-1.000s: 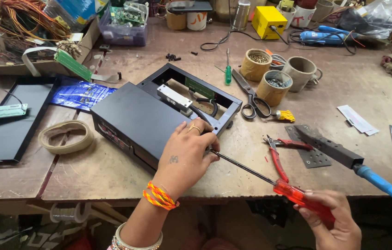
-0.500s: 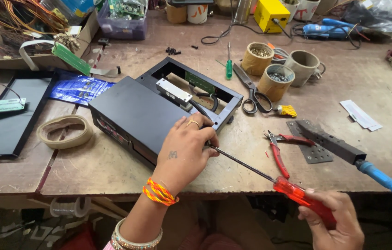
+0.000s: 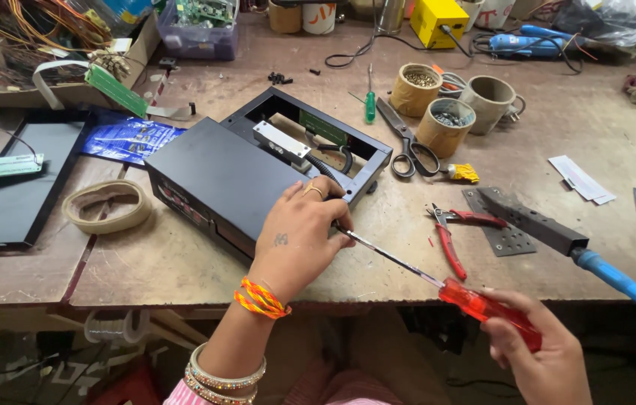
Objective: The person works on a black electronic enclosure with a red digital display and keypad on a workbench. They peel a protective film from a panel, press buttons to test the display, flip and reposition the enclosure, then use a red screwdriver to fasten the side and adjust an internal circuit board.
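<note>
Head camera, looking down at a worn wooden workbench (image 3: 573, 135): a person's left hand (image 3: 299, 232) rests on the near corner of a black rectangular metal case (image 3: 220, 180), fingers curled down over its edge and steadying the tip of a long screwdriver with a clear red plastic handle (image 3: 483, 309). The right hand (image 3: 543, 352) is wrapped tight around that red handle, just off the front edge of the bench, with the steel shaft (image 3: 389, 256) running up and left to the case. The two hands are well apart, joined only by the tool. The case lies near the middle of the bench, its far half open and showing a silver metal block (image 3: 282, 142), a green circuit strip (image 3: 323, 127) and a black coiled cable (image 3: 325, 169).

Just right of the case lie red-handled cutting pliers (image 3: 449, 236), a perforated grey metal plate (image 3: 502, 232) and a black square bar on a blue handle (image 3: 558, 240). Farther back are black-handled scissors (image 3: 408, 146), a green-handled screwdriver (image 3: 369, 105), two cardboard tubes holding small hardware (image 3: 430, 105) and a grey mug (image 3: 489, 97). To the left sit a roll of tan tape (image 3: 104, 206), a flat black tray (image 3: 10, 184) and a blue foil pouch (image 3: 126, 139). Orange thread bands and metal bangles circle the left wrist.
</note>
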